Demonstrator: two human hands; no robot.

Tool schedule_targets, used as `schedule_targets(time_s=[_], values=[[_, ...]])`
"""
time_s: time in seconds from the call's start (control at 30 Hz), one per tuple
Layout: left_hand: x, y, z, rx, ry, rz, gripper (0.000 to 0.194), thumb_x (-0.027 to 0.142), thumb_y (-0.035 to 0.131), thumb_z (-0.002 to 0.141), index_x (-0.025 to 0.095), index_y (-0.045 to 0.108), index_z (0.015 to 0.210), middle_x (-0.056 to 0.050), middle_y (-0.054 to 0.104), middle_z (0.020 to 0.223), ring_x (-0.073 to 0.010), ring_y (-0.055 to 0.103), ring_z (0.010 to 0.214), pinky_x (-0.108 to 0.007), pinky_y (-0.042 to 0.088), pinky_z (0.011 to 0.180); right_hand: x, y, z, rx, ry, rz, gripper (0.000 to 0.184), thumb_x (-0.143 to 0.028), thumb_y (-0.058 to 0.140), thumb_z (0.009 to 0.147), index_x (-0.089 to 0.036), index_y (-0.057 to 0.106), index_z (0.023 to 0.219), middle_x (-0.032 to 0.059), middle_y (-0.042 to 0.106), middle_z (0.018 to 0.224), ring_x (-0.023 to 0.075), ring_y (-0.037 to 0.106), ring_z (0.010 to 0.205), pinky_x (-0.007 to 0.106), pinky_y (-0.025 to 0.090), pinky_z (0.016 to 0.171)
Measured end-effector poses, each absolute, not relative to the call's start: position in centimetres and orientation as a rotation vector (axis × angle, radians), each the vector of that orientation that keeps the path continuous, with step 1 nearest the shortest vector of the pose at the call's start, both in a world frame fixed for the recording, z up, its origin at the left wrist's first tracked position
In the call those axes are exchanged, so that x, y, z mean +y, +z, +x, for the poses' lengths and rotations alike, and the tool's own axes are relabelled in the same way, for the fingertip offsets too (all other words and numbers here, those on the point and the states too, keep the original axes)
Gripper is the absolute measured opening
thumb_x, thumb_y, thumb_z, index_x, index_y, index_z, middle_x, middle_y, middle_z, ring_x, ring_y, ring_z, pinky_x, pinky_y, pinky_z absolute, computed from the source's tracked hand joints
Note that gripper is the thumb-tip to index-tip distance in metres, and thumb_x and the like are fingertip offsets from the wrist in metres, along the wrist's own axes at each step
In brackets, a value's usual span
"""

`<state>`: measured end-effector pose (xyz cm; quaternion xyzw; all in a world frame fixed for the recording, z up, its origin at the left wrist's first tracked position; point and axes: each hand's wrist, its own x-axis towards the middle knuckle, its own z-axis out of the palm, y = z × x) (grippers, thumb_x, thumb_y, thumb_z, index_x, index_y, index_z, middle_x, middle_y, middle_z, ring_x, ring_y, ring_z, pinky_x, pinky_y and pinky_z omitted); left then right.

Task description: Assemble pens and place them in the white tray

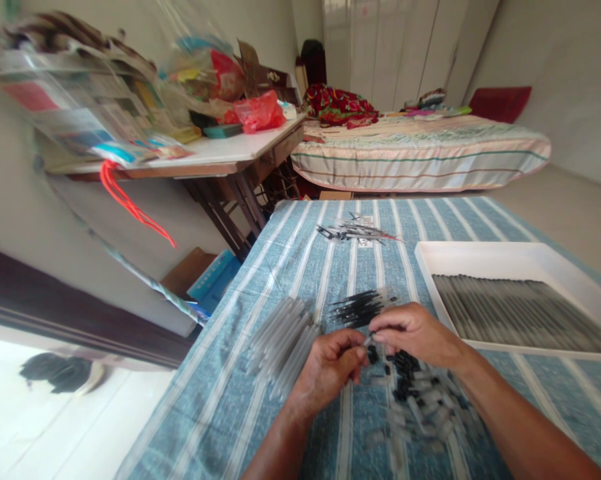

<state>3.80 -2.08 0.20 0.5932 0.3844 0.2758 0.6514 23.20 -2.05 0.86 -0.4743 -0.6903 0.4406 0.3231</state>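
Observation:
My left hand is closed, pinching a small translucent grey pen part whose rest is hidden by the fingers. The fingertips of my right hand close in a pinch at the other end of this part, with a bit of black there too small to make out. Left of my hands lies a pile of translucent pen barrels. Just beyond them is a bundle of dark pen refills. Under and beside my right wrist, small black pieces and clear pen caps lie heaped.
A white tray with rows of pens stands at the right on the striped blue tablecloth. Thin loose refills lie at the far side. A cluttered desk and a bed are beyond the table.

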Motion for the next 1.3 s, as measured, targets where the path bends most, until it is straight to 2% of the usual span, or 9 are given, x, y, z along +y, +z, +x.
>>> schedule_targets(time_s=[0.27,0.47,0.53,0.63,0.7,0.83,1.0,1.13,1.3], values=[[-2.11,0.36,3.82,0.923,0.604,1.390,0.013,0.024,0.053,0.079,0.014,0.060,0.074,0.003,0.053,0.058,-0.0065,0.045,0.045,-0.019,0.033,0.045,-1.88,0.54,23.11,-1.868,1.211,-1.292,0.015,-0.026,0.055,0.080,-0.015,0.066,0.077,-0.0031,0.054,0.050,0.0103,0.054,0.046,0.019,0.040,0.048],[-2.18,0.33,3.76,0.906,0.608,1.401,0.010,0.022,0.054,0.078,0.014,0.060,0.076,0.004,0.050,0.056,-0.0065,0.044,0.044,-0.019,0.033,0.045,-1.79,0.34,22.86,-1.922,1.195,-1.352,0.034,-0.035,0.048,0.085,-0.015,0.055,0.058,-0.0021,0.050,0.048,0.0094,0.049,0.044,0.020,0.035,0.045],[-2.17,0.27,3.78,0.904,0.613,1.398,0.010,0.022,0.054,0.078,0.014,0.060,0.075,0.004,0.051,0.057,-0.0067,0.044,0.044,-0.019,0.034,0.045,-1.80,0.35,22.93,-1.896,1.230,-1.343,0.030,-0.036,0.050,0.084,-0.015,0.058,0.064,-0.0026,0.050,0.050,0.0094,0.049,0.045,0.020,0.035,0.045],[-2.15,0.19,3.78,0.904,0.614,1.399,0.011,0.023,0.054,0.078,0.015,0.060,0.075,0.004,0.051,0.057,-0.0070,0.045,0.044,-0.020,0.034,0.045,-1.89,0.37,22.95,-1.807,1.329,-1.286,0.018,-0.033,0.056,0.079,-0.016,0.060,0.083,-0.0039,0.054,0.056,0.0093,0.051,0.048,0.019,0.037,0.047],[-2.14,0.19,3.79,0.905,0.605,1.409,0.011,0.023,0.054,0.079,0.015,0.061,0.074,0.004,0.051,0.056,-0.0069,0.044,0.044,-0.020,0.033,0.045,-1.95,0.42,22.80,-1.806,1.328,-1.292,0.014,-0.030,0.056,0.079,-0.016,0.058,0.079,-0.0040,0.054,0.056,0.0089,0.051,0.047,0.018,0.037,0.046],[-2.16,0.37,3.84,0.900,0.609,1.411,0.010,0.020,0.054,0.078,0.015,0.060,0.072,0.005,0.050,0.052,-0.0066,0.041,0.042,-0.020,0.033,0.044,-1.97,0.64,22.46,-1.902,1.183,-1.365,0.036,-0.036,0.049,0.084,-0.016,0.050,0.054,-0.0023,0.052,0.048,0.0075,0.046,0.041,0.019,0.032,0.041],[-2.24,0.42,3.91,0.901,0.621,1.404,0.011,0.021,0.054,0.078,0.015,0.060,0.072,0.005,0.049,0.051,-0.0067,0.041,0.042,-0.019,0.032,0.044,-2.05,0.76,22.56,-1.848,1.264,-1.347,0.022,-0.036,0.056,0.080,-0.017,0.057,0.070,-0.0041,0.053,0.051,0.0082,0.048,0.043,0.018,0.034,0.042],[-2.26,0.19,3.96,0.896,0.624,1.393,0.008,0.020,0.054,0.077,0.015,0.060,0.075,0.005,0.051,0.054,-0.0066,0.042,0.042,-0.019,0.032,0.043,-2.11,0.57,22.58,-1.889,1.198,-1.404,0.039,-0.041,0.048,0.085,-0.017,0.049,0.055,-0.0025,0.051,0.046,0.0079,0.046,0.040,0.019,0.033,0.041],[-2.22,0.31,3.97,0.908,0.626,1.404,0.010,0.020,0.054,0.077,0.015,0.061,0.073,0.005,0.050,0.053,-0.0062,0.040,0.042,-0.019,0.034,0.044,-2.06,0.56,22.63,-1.852,1.263,-1.372,0.027,-0.039,0.055,0.081,-0.016,0.055,0.066,-0.0035,0.054,0.051,0.0079,0.048,0.042,0.018,0.034,0.041]])
